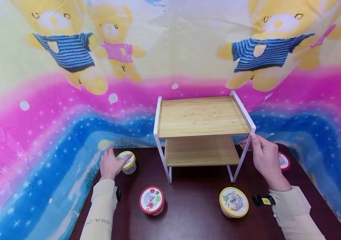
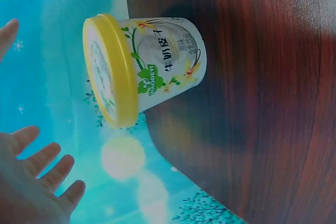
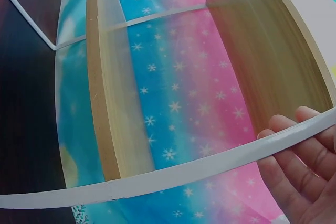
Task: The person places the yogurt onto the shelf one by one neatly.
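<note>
My left hand [image 1: 111, 164] is at the left, fingers spread, beside a white tub with a yellow lid [image 1: 126, 155]. In the left wrist view the fingers of the left hand [image 2: 39, 174] stand apart from that upright tub [image 2: 168, 56], which has green leaves and orange flowers printed on it. A small two-tier shelf [image 1: 203, 115] with wood boards and a white frame stands at the table's back. At its front right upright, my right hand [image 1: 265, 158] holds the white frame. The right wrist view has its fingers [image 3: 294, 169] curled behind the white bar [image 3: 210, 169].
On the dark table [image 1: 188, 216], a red-lidded tub [image 1: 151, 200] sits front left and a yellow-lidded tub [image 1: 234, 202] front right. Another red-lidded tub [image 1: 284, 161] is partly hidden behind my right hand. A bear-print cloth [image 1: 170, 66] hangs behind and around the table.
</note>
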Tool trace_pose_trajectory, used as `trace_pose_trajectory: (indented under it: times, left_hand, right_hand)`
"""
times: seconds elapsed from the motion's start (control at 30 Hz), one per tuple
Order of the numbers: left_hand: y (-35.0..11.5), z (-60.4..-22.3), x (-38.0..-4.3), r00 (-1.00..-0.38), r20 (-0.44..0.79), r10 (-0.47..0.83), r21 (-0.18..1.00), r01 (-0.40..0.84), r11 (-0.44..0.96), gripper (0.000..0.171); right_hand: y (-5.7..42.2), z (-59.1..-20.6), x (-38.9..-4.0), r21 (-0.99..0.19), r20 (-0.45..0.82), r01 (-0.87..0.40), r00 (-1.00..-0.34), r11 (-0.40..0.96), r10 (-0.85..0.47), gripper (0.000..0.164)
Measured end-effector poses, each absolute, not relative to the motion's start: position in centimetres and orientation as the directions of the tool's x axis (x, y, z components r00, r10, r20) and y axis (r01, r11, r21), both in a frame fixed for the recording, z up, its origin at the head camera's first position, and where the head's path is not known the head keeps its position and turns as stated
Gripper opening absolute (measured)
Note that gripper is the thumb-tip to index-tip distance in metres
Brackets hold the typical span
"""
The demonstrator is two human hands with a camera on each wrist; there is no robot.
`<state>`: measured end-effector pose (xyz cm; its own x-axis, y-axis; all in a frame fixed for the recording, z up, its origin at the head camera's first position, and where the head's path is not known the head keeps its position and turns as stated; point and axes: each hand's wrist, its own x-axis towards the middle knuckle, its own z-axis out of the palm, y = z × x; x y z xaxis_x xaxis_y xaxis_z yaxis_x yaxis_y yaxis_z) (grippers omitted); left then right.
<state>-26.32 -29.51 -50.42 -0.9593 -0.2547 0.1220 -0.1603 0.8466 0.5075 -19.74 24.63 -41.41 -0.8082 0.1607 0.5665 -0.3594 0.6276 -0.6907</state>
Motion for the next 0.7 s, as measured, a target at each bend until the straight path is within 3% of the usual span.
trace_pose_trajectory:
  times: [0.47,0.7]
  left_hand:
    - [-29.8,-52.4,-26.4,-0.965,0.078,-0.252,0.492,-0.183,0.852,0.112]
    - [-29.4,-53.6,-26.3,-0.965,0.073,-0.252,0.475,-0.189,0.859,0.126]
  right_hand:
    - [24.4,-41.7,-19.8,-0.699,0.575,-0.344,-0.791,0.627,0.208,0.041]
    - [24.4,-41.9,-19.9,-0.707,0.579,-0.357,-0.787,0.611,0.211,0.04]
